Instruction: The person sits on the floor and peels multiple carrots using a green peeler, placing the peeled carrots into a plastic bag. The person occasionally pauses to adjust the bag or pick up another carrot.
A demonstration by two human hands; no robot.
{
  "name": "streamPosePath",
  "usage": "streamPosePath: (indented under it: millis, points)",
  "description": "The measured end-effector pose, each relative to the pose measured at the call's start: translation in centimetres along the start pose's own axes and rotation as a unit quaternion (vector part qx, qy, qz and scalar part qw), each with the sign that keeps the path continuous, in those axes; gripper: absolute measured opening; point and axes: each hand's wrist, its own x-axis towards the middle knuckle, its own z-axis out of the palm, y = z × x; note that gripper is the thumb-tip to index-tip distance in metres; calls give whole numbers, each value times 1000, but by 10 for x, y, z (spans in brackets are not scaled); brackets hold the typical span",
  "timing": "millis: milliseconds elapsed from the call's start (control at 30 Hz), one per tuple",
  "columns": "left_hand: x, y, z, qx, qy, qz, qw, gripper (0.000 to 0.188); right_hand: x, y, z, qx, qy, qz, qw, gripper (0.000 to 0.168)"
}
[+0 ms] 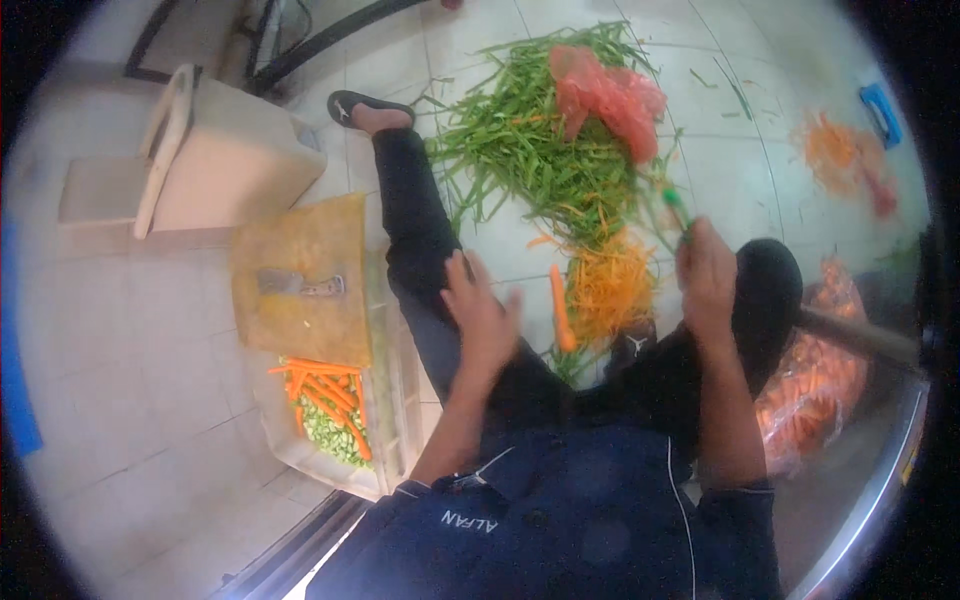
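My right hand (706, 274) grips a slim, motion-blurred tool with a green tip (673, 198), perhaps a peeler. Beside my outstretched left leg, my left hand (481, 315) is empty, its fingers spread. Between my legs lies a whole carrot (559, 309) against a pile of orange carrot peelings (611, 283). Beyond them spreads a heap of long green vegetable peelings (525, 161), partly covered by a crumpled pink plastic bag (611, 97). To my left, a white crate (279, 439) holds carrots (330, 394) over chopped pale-green vegetable pieces (334, 436).
A worn yellow cutting board (300, 225) with a cleaver-like knife (296, 283) rests across the crate. A beige plastic bin (240, 150) stands farther left. At right are a clear bag of carrots (806, 390), scattered peelings (829, 150) and a blue object (880, 116).
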Motion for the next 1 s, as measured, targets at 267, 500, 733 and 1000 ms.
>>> streamPosePath:
  millis: [267,500,733,1000]
  points:
    - [29,-8,-226,-224,333,68,913,35,0,20,-10,94,21,113,989,42]
    - [-41,6,-367,-330,357,474,734,41,8,32,-5,66,-1,120,991,33]
    - [-36,9,-306,-634,210,360,651,40,3,54,-10,2,-1,58,998,25]
    - [-32,29,-152,-879,-13,40,476,40,-9,19,2,155,-25,133,979,38]
